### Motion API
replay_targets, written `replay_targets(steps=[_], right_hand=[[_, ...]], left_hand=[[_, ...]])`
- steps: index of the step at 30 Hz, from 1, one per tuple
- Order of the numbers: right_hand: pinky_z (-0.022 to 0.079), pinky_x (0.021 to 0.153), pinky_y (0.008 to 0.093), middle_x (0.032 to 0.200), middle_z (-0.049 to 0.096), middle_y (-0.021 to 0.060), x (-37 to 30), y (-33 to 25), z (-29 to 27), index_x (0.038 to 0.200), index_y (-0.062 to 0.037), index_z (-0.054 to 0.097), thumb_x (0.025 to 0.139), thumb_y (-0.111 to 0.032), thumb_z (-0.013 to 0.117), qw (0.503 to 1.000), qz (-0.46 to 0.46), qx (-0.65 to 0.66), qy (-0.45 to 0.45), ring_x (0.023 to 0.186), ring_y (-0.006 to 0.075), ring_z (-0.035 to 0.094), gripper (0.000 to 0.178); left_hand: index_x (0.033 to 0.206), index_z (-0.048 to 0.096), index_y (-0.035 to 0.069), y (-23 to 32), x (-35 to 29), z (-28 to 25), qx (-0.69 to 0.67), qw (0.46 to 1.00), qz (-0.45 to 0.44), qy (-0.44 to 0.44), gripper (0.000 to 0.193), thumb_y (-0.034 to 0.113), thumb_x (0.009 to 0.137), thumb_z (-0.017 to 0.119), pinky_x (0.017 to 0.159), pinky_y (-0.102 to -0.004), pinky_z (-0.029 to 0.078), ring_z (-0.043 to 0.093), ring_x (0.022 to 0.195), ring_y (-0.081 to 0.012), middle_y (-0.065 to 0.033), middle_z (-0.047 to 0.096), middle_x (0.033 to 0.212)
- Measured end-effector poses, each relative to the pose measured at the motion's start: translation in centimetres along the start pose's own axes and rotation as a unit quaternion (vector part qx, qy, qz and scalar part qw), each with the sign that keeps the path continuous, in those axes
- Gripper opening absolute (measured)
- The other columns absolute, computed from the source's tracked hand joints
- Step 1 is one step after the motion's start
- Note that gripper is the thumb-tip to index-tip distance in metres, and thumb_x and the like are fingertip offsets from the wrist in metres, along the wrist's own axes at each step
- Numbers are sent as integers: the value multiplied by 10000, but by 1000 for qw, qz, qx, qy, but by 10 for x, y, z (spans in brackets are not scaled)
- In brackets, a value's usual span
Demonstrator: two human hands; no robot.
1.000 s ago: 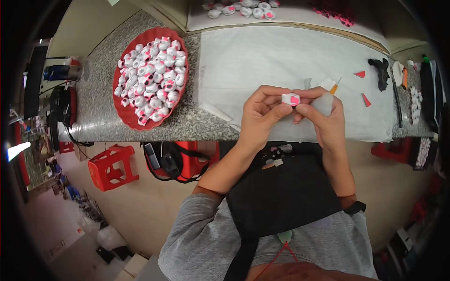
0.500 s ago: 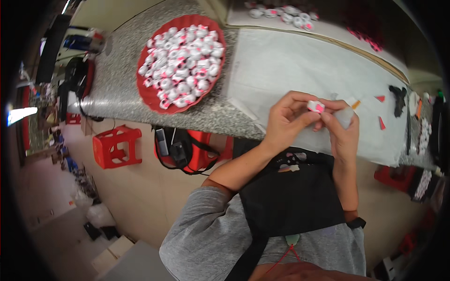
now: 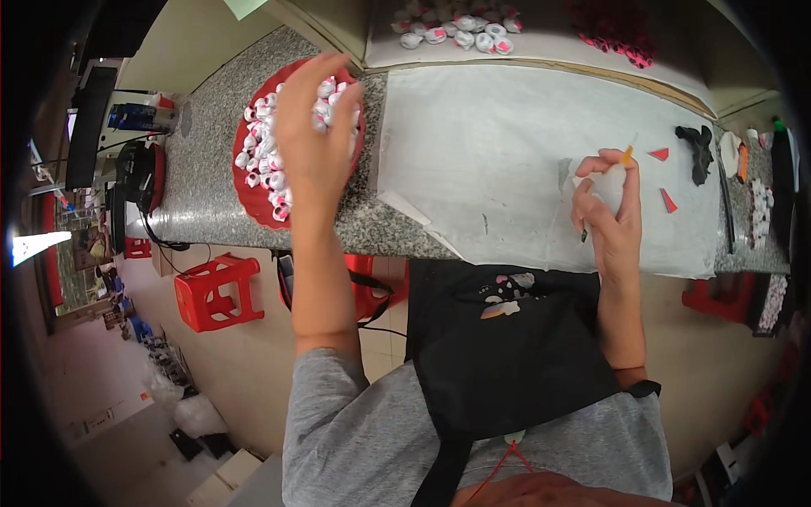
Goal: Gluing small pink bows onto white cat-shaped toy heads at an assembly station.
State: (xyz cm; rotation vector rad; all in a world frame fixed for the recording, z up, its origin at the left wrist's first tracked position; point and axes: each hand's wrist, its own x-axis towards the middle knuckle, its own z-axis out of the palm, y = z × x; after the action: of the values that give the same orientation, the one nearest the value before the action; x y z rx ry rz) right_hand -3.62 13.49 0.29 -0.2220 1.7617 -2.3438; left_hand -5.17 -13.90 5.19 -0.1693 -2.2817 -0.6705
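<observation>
My left hand reaches over a red scalloped dish, fingers apart and slightly blurred by motion. Heaped in the dish are many small white figures with pink patches; the hand covers part of them. Above the white-covered work area, my right hand is closed around a small translucent squeeze bottle with an orange nozzle. A thin dark tip pokes out below its fingers; what it belongs to is hidden.
White sheeting covers part of the speckled counter. Red scraps and a crumpled black piece lie at right. More white figures sit on the back shelf beside dark pink pieces. Red stools stand below.
My left hand has left the small white-and-pink figure it held with the right hand and swung left over the dish. The right hand keeps the bottle, now more plainly visible.
</observation>
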Motion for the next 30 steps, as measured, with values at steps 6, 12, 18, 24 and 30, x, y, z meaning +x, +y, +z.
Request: replay_targets(steps=[6, 12, 18, 24, 30], right_hand=[[391, 416, 241, 958, 389, 120, -14, -12, -14, 947, -23, 316, 648, -46, 426, 999, -29, 20, -4, 637, 157, 452, 319], [446, 499, 273, 991, 389, 121, -22, -18, -34, 980, -2, 358, 724, -108, 466, 999, -13, 24, 25, 761, 188, 477, 298], [444, 544, 283, 992, 407, 124, -20, -23, -37, 937, 15, 406, 723, -94, 501, 996, -46, 30, 75, 745, 179, 482, 258], [381, 532, 224, 926, 436, 102, -20, -23, -37, 899, -6, 427, 661, -9, 551, 964, -140, 184, 128, 713, 124, 450, 269], [375, 574, 225, 840, 435, 87, -25, -22, -21, 847, -20, 448, 612, -36, 616, 962, -233, 27, 140, 704, 139, 448, 289]], left_hand=[[869, 561, 83, -3, 40, 133, 72, 945, 300, -108, 208, 39, 665, 552, 810, -357, 351, 476, 912, -246, -67, 543, 921], [826, 551, 48, 16, 41, 135, -123, 968, 103, -191, 164, 35, 662, 546, 659, -287, 404, 517, 739, -182, -62, 539, 836], [960, 483, -5, 71, 6, 84, -494, 818, -211, -205, 211, 37, 753, 496, 663, -230, 400, 506, 758, -112, -53, 512, 854], [974, 467, -11, 99, -55, 79, -650, 646, -342, -205, 228, 42, 754, 488, 741, -296, 418, 502, 848, -168, -114, 516, 923], [1004, 449, -17, 105, -81, 85, -649, 683, -299, -152, 294, -35, 718, 514, 755, -291, 424, 512, 861, -181, -133, 505, 972]])
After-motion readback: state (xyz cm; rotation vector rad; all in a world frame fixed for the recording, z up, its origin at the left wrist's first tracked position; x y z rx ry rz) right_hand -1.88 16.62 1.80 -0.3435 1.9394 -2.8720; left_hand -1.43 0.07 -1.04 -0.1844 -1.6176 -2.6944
